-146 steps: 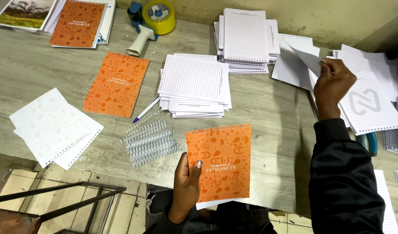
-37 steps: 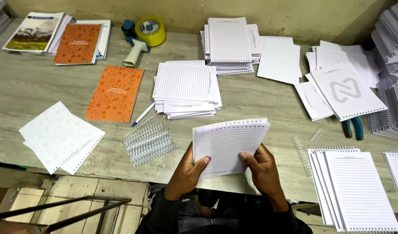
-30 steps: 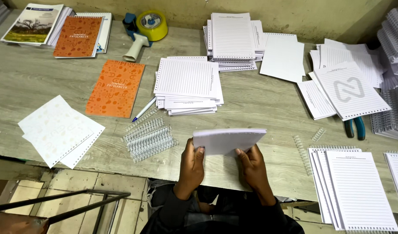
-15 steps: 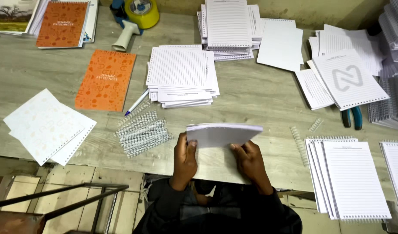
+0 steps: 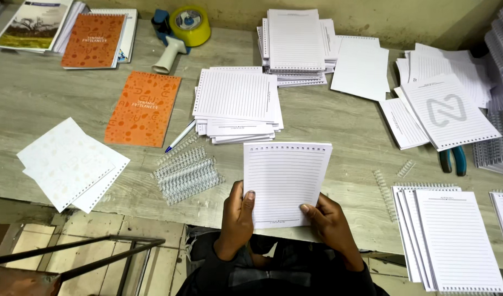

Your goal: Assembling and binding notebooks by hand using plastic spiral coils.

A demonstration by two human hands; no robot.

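Observation:
Both hands hold a stack of white lined, punched pages [image 5: 285, 182] flat over the near edge of the wooden table [image 5: 339, 123]. My left hand [image 5: 237, 219] grips its lower left edge, thumb on top. My right hand [image 5: 328, 222] grips the lower right corner. A bundle of silver wire binding coils [image 5: 184, 174] lies just left of the stack. Beyond it sits a pile of lined pages [image 5: 237, 104] with a pen [image 5: 180, 136] beside it.
An orange cover [image 5: 143, 108] and white punched sheets [image 5: 70, 163] lie left. Tape dispenser [image 5: 180, 30] and books [image 5: 92, 33] at the back left. More page piles [image 5: 298, 44] at the back, printed sheets [image 5: 446, 112], pliers [image 5: 451, 160] and bound pads [image 5: 454, 235] right. A metal frame [image 5: 87, 252] stands below.
The orange cover I was pressing on the table is no longer under my hands. I picked up the lined stack with both hands, tapped it on edge, and now it lies tilted flat, face up.

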